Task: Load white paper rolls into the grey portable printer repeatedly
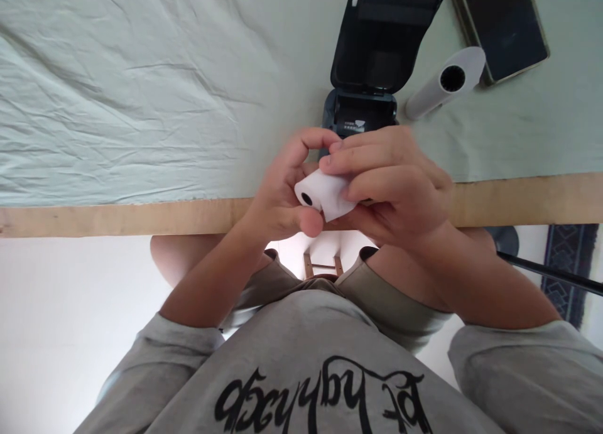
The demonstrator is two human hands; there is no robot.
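Both my hands meet over the table's front edge around a small white paper roll (324, 194). My left hand (277, 198) curls round its near end, thumb beneath and fingers over the top. From the right, my right hand (400, 186) closes over the roll, fingers pressed on its loose outer paper. Just behind the hands sits a small dark printer (360, 110) with its lid (384, 38) flipped open.
A second, longer white roll (445, 82) lies to the right of the printer, next to a dark phone (502, 26) at the far right. A creased pale green cloth (141, 95) covers the table, with a wooden edge (117, 217) in front. My lap lies below.
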